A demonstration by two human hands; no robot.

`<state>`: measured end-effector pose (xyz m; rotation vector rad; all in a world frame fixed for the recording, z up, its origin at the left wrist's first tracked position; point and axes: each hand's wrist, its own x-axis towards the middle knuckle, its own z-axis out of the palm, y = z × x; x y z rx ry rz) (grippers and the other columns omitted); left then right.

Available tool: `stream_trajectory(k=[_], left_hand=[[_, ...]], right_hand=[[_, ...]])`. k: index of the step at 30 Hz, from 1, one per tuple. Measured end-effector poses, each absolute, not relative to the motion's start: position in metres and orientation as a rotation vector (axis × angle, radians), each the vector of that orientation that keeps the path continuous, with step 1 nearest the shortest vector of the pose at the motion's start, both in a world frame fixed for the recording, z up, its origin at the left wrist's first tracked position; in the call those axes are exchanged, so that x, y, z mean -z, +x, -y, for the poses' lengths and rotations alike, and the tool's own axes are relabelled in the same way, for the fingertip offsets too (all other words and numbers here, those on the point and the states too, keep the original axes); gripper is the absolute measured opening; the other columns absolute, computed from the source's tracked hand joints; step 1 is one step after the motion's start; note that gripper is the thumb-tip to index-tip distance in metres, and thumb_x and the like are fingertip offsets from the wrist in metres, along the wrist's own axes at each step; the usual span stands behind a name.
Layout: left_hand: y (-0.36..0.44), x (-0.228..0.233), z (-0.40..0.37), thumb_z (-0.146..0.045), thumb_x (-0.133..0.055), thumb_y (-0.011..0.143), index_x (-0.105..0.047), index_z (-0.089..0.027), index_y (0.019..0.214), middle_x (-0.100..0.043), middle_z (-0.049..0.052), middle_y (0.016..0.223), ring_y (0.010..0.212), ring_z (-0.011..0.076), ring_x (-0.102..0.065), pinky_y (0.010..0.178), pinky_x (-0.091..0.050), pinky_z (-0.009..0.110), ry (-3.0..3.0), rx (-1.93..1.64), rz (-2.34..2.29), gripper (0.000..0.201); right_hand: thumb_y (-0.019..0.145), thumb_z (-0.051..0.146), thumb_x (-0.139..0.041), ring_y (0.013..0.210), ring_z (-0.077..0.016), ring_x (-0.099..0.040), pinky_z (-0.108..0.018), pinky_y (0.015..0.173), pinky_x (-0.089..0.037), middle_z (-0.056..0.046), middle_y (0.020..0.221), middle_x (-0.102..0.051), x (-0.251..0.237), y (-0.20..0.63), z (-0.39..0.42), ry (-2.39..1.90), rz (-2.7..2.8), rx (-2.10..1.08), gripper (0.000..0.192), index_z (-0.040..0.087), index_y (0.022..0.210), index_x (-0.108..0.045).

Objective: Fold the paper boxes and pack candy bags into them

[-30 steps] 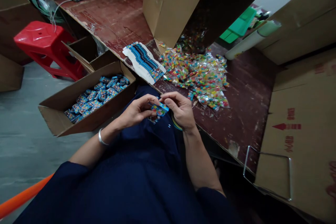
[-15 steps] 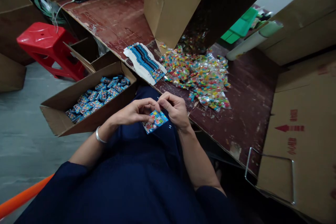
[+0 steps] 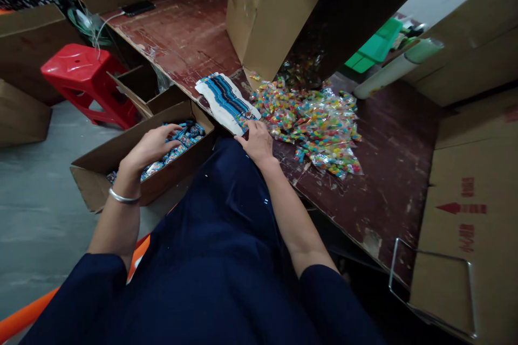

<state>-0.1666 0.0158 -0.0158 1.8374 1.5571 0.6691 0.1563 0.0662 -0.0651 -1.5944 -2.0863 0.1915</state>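
Observation:
My left hand (image 3: 151, 145) hovers palm down over an open cardboard box (image 3: 101, 157) beside my lap, fingers spread, nothing visible in it. The box holds several small blue packets (image 3: 190, 132). My right hand (image 3: 256, 143) lies at the near edge of the worn red table (image 3: 190, 38). Its fingertips touch the near end of a stack of flat blue-and-white cartons (image 3: 224, 98). Its fingertips are hidden, so I cannot tell whether it grips a carton. A heap of clear candy bags (image 3: 315, 126) lies just right of that hand.
A large tipped carton (image 3: 275, 11) spills the bags from behind. More cartons (image 3: 473, 199) stand at the right, with a wire handle (image 3: 429, 291) at the table's corner. A red stool (image 3: 76, 73) and a small open box (image 3: 140, 83) are on the left. A plastic film roll (image 3: 394, 67) lies at the back right.
Both hands held one small blue packet over my lap; now they are apart. The left hand has moved out over the box, the right up to the carton stack. The packet is gone from view.

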Motion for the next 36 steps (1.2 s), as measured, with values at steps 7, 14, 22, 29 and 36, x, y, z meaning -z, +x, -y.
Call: stream_trajectory(k=[7, 14, 22, 29, 36], left_hand=[[-0.1, 0.043, -0.011, -0.034, -0.075, 0.088, -0.073, -0.015, 0.107, -0.078, 0.01, 0.107, 0.097, 0.021, -0.073, 0.089, -0.056, 0.033, 1.47, -0.754, -1.239, 0.027], [-0.04, 0.065, 0.009, -0.058, -0.08, 0.083, -0.067, -0.012, 0.097, -0.078, 0.019, 0.114, 0.104, 0.0291, -0.078, 0.092, -0.062, 0.041, 0.609, -0.914, -0.687, 0.05], [-0.045, 0.052, 0.018, -0.039, -0.091, 0.075, -0.07, -0.012, 0.123, -0.079, 0.018, 0.118, 0.113, 0.0325, -0.076, 0.1, -0.06, 0.041, 0.658, -0.838, -0.507, 0.059], [-0.039, 0.037, 0.029, -0.035, -0.099, 0.061, -0.079, -0.014, 0.112, -0.08, 0.013, 0.11, 0.102, 0.0251, -0.076, 0.091, -0.058, 0.031, 0.846, -0.687, -0.513, 0.059], [-0.026, 0.029, 0.034, -0.036, -0.097, 0.065, -0.082, -0.012, 0.095, -0.078, 0.007, 0.085, 0.071, 0.0143, -0.07, 0.07, -0.055, 0.024, 0.828, -0.717, -0.628, 0.042]], right_hand=[[0.1, 0.02, -0.058, 0.098, -0.0257, -0.075, -0.038, 0.09, -0.058, -0.011, 0.102, -0.081, 0.074, 0.167, -0.06, -1.456, 2.08, -0.044, 0.016, 0.019, 0.096, -0.073], [0.095, 0.01, -0.065, 0.105, -0.0219, -0.077, -0.035, 0.096, -0.063, -0.008, 0.112, -0.081, 0.059, 0.16, 0.03, -0.844, 2.046, 0.104, 0.024, 0.024, 0.113, -0.071], [0.095, 0.035, -0.071, 0.097, -0.0256, -0.074, -0.041, 0.087, -0.064, -0.009, 0.106, -0.077, 0.03, 0.157, 0.068, -0.94, 2.045, -0.273, 0.048, 0.025, 0.14, -0.06], [0.091, 0.045, -0.075, 0.055, -0.013, -0.057, -0.027, 0.061, -0.051, 0.007, 0.066, -0.059, 0.004, 0.172, 0.057, -1.158, 1.933, -0.756, 0.035, 0.025, 0.118, -0.065], [0.085, 0.047, -0.082, 0.06, -0.0127, -0.06, -0.025, 0.057, -0.05, 0.005, 0.071, -0.063, 0.002, 0.177, 0.062, -1.156, 1.581, -0.872, 0.032, 0.024, 0.098, -0.063]])
